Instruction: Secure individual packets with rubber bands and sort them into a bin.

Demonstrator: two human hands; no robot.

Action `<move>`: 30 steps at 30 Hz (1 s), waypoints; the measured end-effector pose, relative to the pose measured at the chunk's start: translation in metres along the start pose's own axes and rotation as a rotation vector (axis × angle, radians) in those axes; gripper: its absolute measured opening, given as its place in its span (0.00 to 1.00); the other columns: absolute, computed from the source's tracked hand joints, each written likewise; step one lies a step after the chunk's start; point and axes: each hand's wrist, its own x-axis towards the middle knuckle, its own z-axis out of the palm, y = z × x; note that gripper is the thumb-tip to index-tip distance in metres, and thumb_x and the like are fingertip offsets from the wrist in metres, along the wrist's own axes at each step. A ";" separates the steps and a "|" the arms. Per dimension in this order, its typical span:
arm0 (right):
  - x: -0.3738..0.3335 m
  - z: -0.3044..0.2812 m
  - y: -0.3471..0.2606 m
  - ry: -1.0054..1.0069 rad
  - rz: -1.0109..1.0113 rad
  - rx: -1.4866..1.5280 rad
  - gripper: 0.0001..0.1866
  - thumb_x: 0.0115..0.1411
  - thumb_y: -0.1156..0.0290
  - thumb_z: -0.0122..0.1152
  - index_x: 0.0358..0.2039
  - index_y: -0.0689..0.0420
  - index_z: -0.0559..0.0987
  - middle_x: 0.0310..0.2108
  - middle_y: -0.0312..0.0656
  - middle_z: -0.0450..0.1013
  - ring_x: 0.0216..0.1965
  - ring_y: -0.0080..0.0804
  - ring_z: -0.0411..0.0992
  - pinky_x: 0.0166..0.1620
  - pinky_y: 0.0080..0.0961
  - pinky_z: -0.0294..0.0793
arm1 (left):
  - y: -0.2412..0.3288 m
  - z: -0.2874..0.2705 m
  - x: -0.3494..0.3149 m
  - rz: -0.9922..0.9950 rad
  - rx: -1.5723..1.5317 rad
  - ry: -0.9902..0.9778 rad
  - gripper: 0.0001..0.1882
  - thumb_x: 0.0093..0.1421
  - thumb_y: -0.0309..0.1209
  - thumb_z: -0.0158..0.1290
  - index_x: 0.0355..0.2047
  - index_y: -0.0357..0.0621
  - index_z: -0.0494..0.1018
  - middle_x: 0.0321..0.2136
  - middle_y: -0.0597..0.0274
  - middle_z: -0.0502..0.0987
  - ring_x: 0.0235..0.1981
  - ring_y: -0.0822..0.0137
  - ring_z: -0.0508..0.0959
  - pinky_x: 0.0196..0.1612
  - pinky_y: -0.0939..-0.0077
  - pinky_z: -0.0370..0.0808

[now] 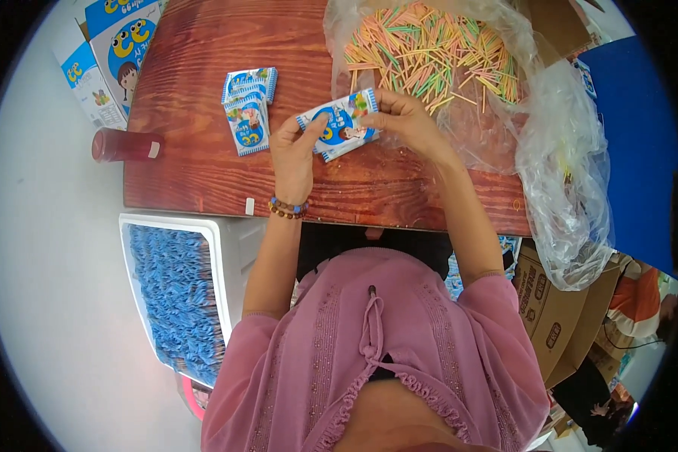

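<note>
Over the table, my left hand [294, 154] and my right hand [414, 124] grip a small blue-and-white printed packet [337, 124] between them. My left thumb lies on its face, and the right fingers pinch its right end. At least one more packet shows under its lower edge. To the left of my hands, several matching packets [248, 124] lie in an overlapping pile on the wood. What the packets hold is hidden.
The reddish wooden table [196, 177] carries a heap of thin pastel sticks [437, 56] on clear plastic [569, 158]. A dark red bottle [128, 145] stands at its left edge. Below is a white tub [222, 279] of blue packets [175, 290]. Cardboard boxes [550, 316] stand lower right.
</note>
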 end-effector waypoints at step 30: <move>-0.021 -0.011 -0.005 0.095 0.045 -0.257 0.08 0.59 0.71 0.60 0.35 0.62 0.80 0.25 0.28 0.74 0.29 0.12 0.68 0.31 0.13 0.66 | -0.019 0.023 -0.023 -0.026 -0.199 0.109 0.06 0.61 0.26 0.54 0.36 0.35 0.77 0.32 0.66 0.79 0.30 0.81 0.75 0.34 0.85 0.73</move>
